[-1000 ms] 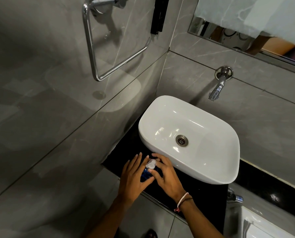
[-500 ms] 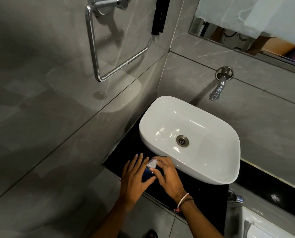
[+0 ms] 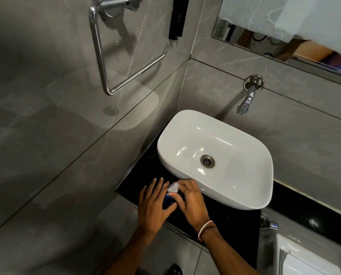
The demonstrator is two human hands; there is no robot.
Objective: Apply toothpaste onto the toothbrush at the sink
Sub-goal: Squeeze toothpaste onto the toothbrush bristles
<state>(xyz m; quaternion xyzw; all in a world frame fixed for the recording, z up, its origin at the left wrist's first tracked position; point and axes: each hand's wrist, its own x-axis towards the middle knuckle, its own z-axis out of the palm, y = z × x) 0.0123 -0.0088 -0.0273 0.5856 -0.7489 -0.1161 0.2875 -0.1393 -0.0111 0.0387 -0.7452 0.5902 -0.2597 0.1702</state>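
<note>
Both hands meet over the black counter [image 3: 231, 219] just in front of the white sink [image 3: 245, 193]. Between them is a small blue object [image 3: 167, 199] with a clear plastic cap [image 3: 173, 187] at its top; I cannot tell whether it is the toothbrush or the toothpaste. My left hand [image 3: 152, 207] cups it from the left with the thumb under it and the fingers stretched out. My right hand [image 3: 191, 203] pinches it from the right just below the cap. Most of the blue object is hidden by the fingers.
A chrome tap [image 3: 247, 98] sticks out of the grey tiled wall above the sink. On the left wall hangs a chrome towel ring [image 3: 106, 62]. At the top right is a mirror [image 3: 284, 36]. A white fixture [image 3: 304, 259] and a small chrome valve [image 3: 269, 224] sit at the lower right.
The hands stay on the blue object at the same spot on the counter. My right fingers have shifted slightly around the clear cap.
</note>
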